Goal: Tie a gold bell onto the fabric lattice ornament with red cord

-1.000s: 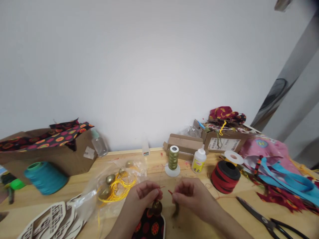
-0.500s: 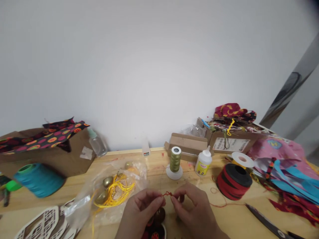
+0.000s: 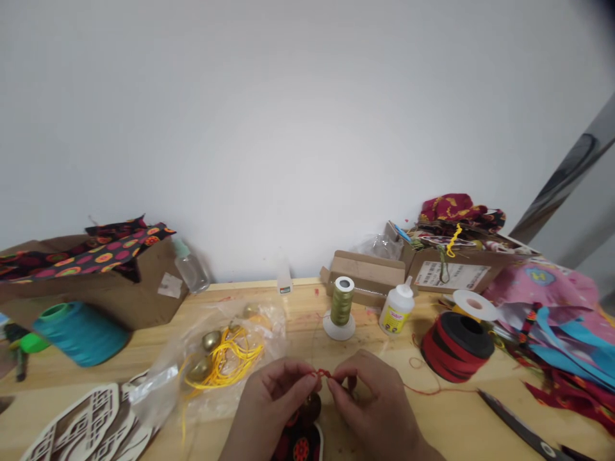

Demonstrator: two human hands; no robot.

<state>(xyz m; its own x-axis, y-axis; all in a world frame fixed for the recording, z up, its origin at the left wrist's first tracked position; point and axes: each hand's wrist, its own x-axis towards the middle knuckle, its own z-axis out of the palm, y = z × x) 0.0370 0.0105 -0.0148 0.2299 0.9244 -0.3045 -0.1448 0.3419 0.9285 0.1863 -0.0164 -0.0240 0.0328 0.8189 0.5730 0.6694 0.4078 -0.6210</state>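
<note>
Between my hands runs a short red cord [image 3: 323,372], looped or knotted in the middle. My left hand [image 3: 283,400] pinches one side of it between thumb and forefinger. The other side is pinched by my right hand [image 3: 372,397]. Just below the cord hangs or rests a round, dark brass-coloured bell [image 3: 311,408], partly hidden by my left hand. Under that lies a black patterned fabric piece [image 3: 301,448] with red flower shapes and a pale edge. A red strand trails from behind my right hand toward the red cord spool [image 3: 454,349].
Left of my hands, yellow cord [image 3: 235,358] and brass bells lie on a plastic bag. Ahead stand an olive thread spool [image 3: 342,304] and a glue bottle [image 3: 398,308]. Scissors [image 3: 521,429] lie at right, carved wooden pieces [image 3: 79,429] at left. Cardboard boxes [image 3: 158,288] line the wall.
The view has shifted slightly, moving the table things a little right and up at right. Both hands keep their pinch; the red loop between them looks smaller and tighter.
</note>
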